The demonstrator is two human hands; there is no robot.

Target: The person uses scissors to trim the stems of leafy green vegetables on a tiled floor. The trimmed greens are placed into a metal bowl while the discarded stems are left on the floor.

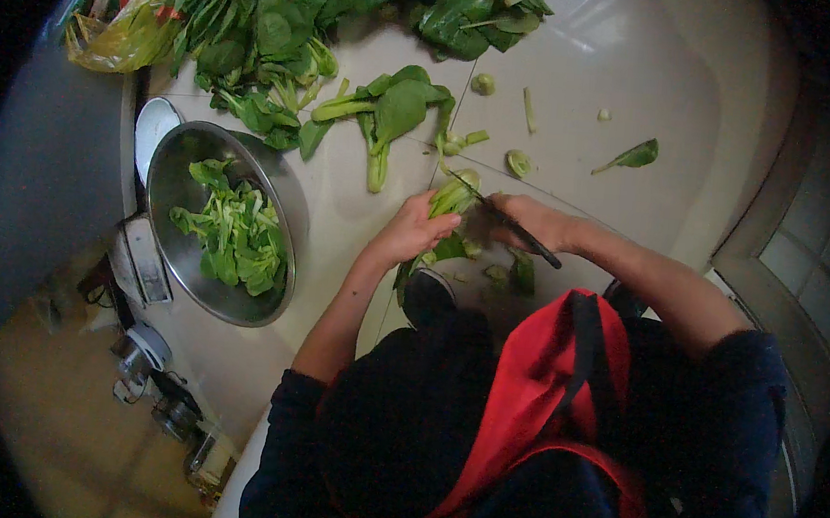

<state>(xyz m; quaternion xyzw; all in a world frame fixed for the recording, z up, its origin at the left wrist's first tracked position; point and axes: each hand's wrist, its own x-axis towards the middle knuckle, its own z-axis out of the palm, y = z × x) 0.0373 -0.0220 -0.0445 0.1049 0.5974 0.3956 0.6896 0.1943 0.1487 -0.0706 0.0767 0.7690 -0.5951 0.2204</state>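
Note:
My left hand (408, 233) grips a green bok choy (455, 195) by its leafy part, the pale base pointing away from me. A dark-handled knife (540, 249) is in my right hand (530, 218), its thin blade lying against the base of that bok choy. How deep the blade sits cannot be told. Just beyond my hands, cut stem ends (518, 163) and a loose bunch of bok choy (399, 110) lie on the tiled floor (581, 155). To the left, a stainless steel bowl (296, 222) contains separated green leaves (243, 236).
A large heap of leafy greens (280, 26) fills the far side, next to a yellow plastic bag (108, 46). A white basin (155, 129) shows behind the bowl. My shoe (429, 296) is close below my left hand, with trimmings nearby. A single leaf (635, 155) lies at right.

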